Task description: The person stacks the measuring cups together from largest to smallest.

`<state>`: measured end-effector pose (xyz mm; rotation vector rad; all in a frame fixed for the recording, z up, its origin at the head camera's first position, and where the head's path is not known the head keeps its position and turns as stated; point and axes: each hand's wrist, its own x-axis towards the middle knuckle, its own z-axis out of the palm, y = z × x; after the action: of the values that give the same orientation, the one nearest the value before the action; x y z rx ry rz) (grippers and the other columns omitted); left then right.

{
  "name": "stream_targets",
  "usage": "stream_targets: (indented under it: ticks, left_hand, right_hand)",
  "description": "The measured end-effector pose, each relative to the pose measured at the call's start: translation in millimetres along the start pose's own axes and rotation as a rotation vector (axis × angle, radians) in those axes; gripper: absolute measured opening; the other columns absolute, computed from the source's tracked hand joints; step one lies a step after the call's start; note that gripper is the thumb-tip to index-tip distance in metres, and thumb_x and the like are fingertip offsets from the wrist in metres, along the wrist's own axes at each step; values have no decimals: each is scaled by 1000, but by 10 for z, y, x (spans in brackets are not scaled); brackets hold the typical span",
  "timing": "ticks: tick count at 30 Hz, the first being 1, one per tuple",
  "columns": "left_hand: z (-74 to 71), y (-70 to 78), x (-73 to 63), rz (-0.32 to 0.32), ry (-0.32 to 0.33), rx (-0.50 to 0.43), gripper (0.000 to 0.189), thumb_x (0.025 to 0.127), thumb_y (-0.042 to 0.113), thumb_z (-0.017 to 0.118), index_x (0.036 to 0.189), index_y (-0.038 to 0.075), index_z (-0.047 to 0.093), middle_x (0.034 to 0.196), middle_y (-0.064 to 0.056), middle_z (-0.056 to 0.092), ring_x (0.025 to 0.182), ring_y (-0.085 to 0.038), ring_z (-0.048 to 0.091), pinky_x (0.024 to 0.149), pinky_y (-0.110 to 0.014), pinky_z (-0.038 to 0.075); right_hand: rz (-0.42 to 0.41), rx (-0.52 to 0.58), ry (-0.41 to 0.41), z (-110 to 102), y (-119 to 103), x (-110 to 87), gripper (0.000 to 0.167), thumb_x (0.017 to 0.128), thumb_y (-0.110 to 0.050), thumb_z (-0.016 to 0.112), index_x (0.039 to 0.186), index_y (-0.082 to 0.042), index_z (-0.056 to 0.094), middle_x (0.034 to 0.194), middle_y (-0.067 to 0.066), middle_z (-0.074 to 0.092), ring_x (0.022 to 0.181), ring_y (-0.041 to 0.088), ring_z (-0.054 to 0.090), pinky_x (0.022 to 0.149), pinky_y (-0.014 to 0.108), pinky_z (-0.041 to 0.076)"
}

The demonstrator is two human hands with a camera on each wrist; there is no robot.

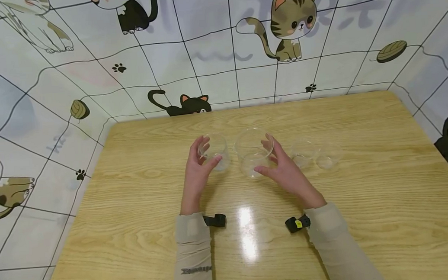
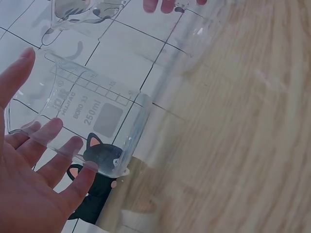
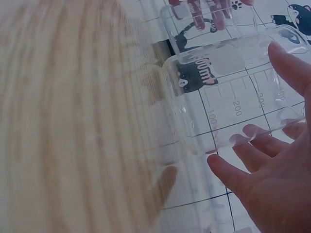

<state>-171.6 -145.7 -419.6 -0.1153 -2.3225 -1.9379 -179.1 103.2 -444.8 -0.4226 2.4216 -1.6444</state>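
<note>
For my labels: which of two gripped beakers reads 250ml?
The smaller beaker, at the left hand; the larger beaker, at the right hand, shows a 400 mark.

Tabletop: four beakers in a side-by-side row | leftmost beaker [image 1: 220, 148]: left grip [image 1: 199, 172] at its left side | second beaker [image 1: 251, 152]: just right of it, right grip [image 1: 286, 170] at its right side | third beaker [image 1: 303, 150], then rightmost beaker [image 1: 326, 160]: beyond right grip | wall [image 1: 219, 71]: behind tabletop [image 1: 137, 233]
</note>
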Motion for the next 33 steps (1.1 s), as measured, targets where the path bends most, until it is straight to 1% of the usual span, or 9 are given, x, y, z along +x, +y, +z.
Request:
stream_targets:
  ticks: [3,7,13,17,19,22,24,27,33]
  left_hand:
    - [-4,31,3,17,6,-12,70,80,18,68,138,14,28,137,-5,39,124,-25,35,100,-48,25]
    - [-8,66,7,53,18,-54,68,81,17,67,137,11,30,135,-9,40,122,-29,36,99,-49,26]
    - [-7,107,6,89,41,-119,65,81,12,65,136,7,30,134,-11,40,122,-31,37,98,-49,28]
    - [-10,151,-7,95,63,-153,64,81,12,66,135,9,32,133,-11,40,121,-30,37,95,-43,34]
    - [-11,173,-17,90,70,-155,63,81,14,66,135,12,33,133,-11,41,121,-31,37,94,-40,36]
    - [-9,200,-29,88,76,-159,64,81,15,67,135,12,34,132,-11,41,121,-32,37,94,-38,36]
    - [0,216,-31,90,79,-158,65,80,15,67,135,10,33,132,-11,42,120,-32,38,95,-38,36]
    - [15,239,-34,95,80,-159,66,80,15,68,135,10,33,132,-10,42,120,-30,38,95,-39,35]
    - [43,284,-37,117,81,-185,65,80,14,67,136,10,33,132,-11,42,121,-31,37,97,-45,32]
  right_hand:
    - [-2,-2,0,-1,-5,3,90,78,-40,66,142,-37,2,144,-9,22,124,33,33,95,50,33]
    - [-4,-20,-3,-4,-8,15,89,77,-45,64,139,-43,0,144,-11,20,125,32,32,95,49,34]
    - [14,-23,-1,-5,-20,19,89,76,-46,65,136,-49,0,143,-15,21,124,31,33,91,47,39]
    - [12,-14,-15,-5,-101,-3,88,78,-42,65,138,-46,1,145,-10,20,125,32,33,93,48,36]
    - [10,-3,-24,-7,-180,-29,87,79,-38,65,139,-43,2,146,-5,20,125,34,32,94,50,34]
    - [10,5,-28,-13,-312,-74,86,81,-31,65,141,-36,3,146,0,20,124,36,32,94,51,33]
    - [5,-6,-28,-16,-366,-97,87,82,-29,64,143,-30,3,147,3,19,124,37,32,94,52,34]
    - [7,-19,-30,-18,-390,-117,87,83,-28,64,144,-26,2,147,4,19,124,37,32,93,52,34]
    - [10,-6,-30,-16,-363,-120,86,83,-28,63,144,-25,2,147,4,18,124,38,30,93,53,34]
